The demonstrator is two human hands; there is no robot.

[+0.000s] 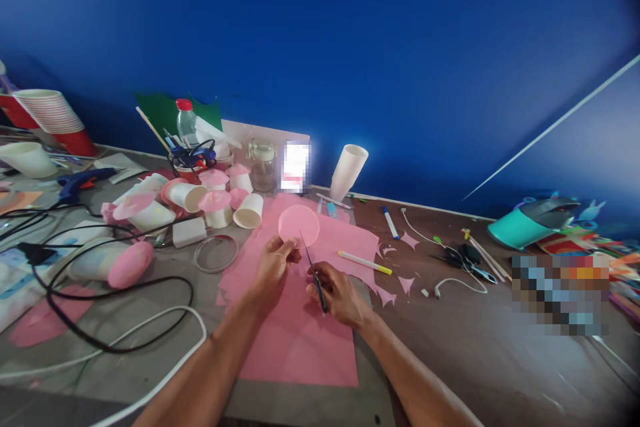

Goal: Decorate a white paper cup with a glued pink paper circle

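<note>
A round pink paper disc (299,221) is pinched at its lower left edge by my left hand (278,265). Black-handled scissors (319,287) are in my right hand (337,293), their blades pointing up and left to the disc's lower part. Both hands are above large pink paper sheets (305,353) on a grey mat. A yellow-capped marker (365,263) lies on the paper to the right of the disc. Small pink scraps (406,285) are scattered beyond the sheets' right edge.
Paper cups with pink tops (217,208), a glass jar (263,165) and a lit screen (295,167) stand behind. Black cables (120,347) and a blue glue gun (86,180) lie left. At right are a teal container (520,228) and a white cable (463,280).
</note>
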